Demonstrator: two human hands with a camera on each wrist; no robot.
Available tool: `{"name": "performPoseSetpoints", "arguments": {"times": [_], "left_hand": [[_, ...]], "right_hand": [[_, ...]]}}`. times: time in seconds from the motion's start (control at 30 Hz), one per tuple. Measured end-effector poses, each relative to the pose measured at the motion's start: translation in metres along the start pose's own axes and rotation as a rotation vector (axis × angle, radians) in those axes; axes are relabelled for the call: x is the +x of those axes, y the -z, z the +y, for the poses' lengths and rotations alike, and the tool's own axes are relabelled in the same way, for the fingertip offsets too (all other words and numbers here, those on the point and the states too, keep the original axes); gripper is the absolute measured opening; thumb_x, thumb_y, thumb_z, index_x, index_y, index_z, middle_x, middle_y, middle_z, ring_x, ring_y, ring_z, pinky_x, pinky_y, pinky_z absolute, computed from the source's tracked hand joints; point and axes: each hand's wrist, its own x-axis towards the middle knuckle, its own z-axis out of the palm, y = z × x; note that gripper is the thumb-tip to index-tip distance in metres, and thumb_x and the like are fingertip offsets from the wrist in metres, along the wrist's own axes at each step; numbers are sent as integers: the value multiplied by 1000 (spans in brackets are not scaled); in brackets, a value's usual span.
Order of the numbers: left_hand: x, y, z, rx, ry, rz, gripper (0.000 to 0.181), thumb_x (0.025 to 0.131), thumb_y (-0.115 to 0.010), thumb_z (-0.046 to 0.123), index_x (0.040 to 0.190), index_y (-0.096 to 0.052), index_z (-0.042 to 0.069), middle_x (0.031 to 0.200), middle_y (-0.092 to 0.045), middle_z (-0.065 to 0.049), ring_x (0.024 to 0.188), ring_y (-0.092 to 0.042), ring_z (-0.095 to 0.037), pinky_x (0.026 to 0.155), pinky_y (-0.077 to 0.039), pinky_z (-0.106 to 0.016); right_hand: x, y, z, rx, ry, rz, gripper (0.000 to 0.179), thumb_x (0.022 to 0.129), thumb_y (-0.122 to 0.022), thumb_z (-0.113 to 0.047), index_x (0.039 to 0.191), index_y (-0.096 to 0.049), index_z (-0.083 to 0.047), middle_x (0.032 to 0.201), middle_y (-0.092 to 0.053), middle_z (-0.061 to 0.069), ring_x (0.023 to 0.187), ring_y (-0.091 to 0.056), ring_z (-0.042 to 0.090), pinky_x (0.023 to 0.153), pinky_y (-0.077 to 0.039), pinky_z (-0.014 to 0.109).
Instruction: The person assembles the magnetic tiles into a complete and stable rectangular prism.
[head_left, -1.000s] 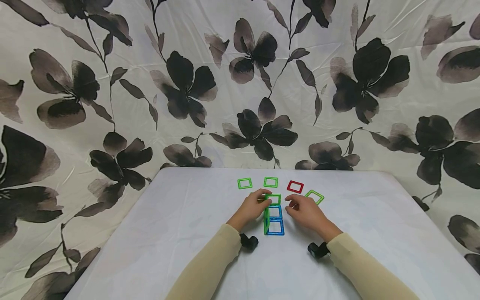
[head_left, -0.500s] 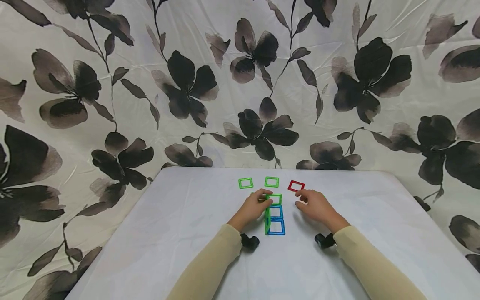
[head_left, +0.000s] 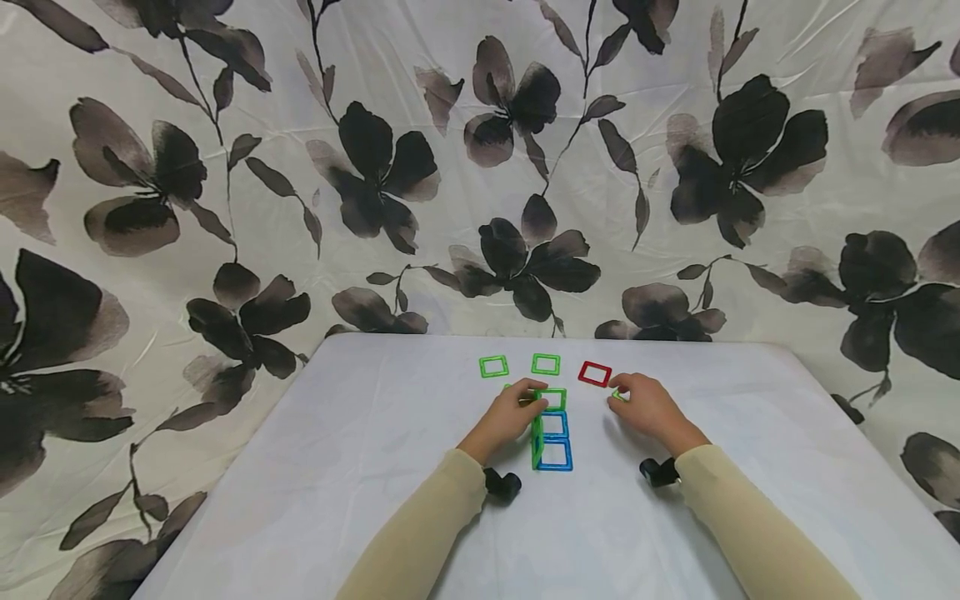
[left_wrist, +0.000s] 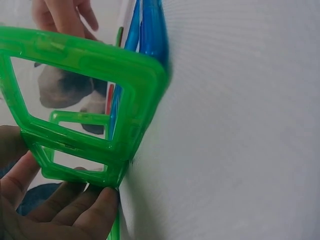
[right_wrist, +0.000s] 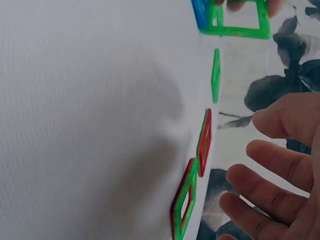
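Note:
My left hand grips a green magnetic tile frame that stands upright in a small structure, its thumb and fingers at the far end in the left wrist view. Along the structure's base lie two blue square tiles, joined in a row. Another green square tile stands at the far end, partly behind the left fingers. My right hand hovers over a loose green tile on the right, mostly covered by it in the head view. Its fingers are spread and apart from that tile in the right wrist view.
A red square tile lies just left of the right fingertips. Two loose green tiles, one on the left and one in the middle, lie near the back of the white table. Behind hangs a floral cloth.
My right hand has moved right, away from the structure, and now covers most of the loose green tile. The left hand keeps its place at the structure.

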Motion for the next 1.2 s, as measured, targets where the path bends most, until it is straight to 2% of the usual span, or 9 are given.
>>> {"name": "performPoseSetpoints", "arguments": {"times": [0.4, 0.57, 0.77, 1.03, 1.2], "left_hand": [[-2, -2, -1, -3, 24, 3, 36, 97, -57, 36, 132, -57, 28, 141, -53, -4, 133, -49, -25, 111, -38, -51], [-2, -2, -1, 2, 19, 10, 36, 97, -57, 36, 132, -56, 28, 140, -54, -4, 132, -50, -25, 110, -39, -51], [-2, -2, 1, 12, 14, 13, 36, 97, -57, 37, 132, -57, 29, 138, -56, -4, 131, -51, -24, 109, -40, -50], [-1, -1, 3, 6, 17, 13, 37, 97, -56, 37, 133, -56, 30, 140, -54, -3, 132, -50, -24, 110, -39, -50], [-3, -1, 2, 8, 10, 12, 37, 97, -56, 39, 133, -56, 30, 140, -54, -4, 132, -50, -24, 111, -38, -50]], "right_hand": [[4, 0, 16, -15, 6, 5, 34, 89, -62, -20, 117, -65, -1, 118, -64, 22, 115, -56, 41, 99, -44, 55], [4, -2, 19, -36, -18, -13, 31, 88, -62, -15, 114, -67, -1, 117, -66, 21, 114, -58, 40, 97, -46, 54], [2, -2, 19, -104, -57, -42, 32, 88, -62, -12, 117, -66, 1, 109, -68, 17, 103, -61, 33, 92, -49, 52], [4, -2, 22, -154, -2, -16, 26, 87, -62, -8, 111, -69, -1, 96, -70, 11, 90, -62, 27, 86, -50, 49], [4, -4, 23, -131, -2, -49, 22, 86, -62, -5, 107, -71, -3, 93, -69, 10, 87, -61, 25, 84, -51, 48]]}}
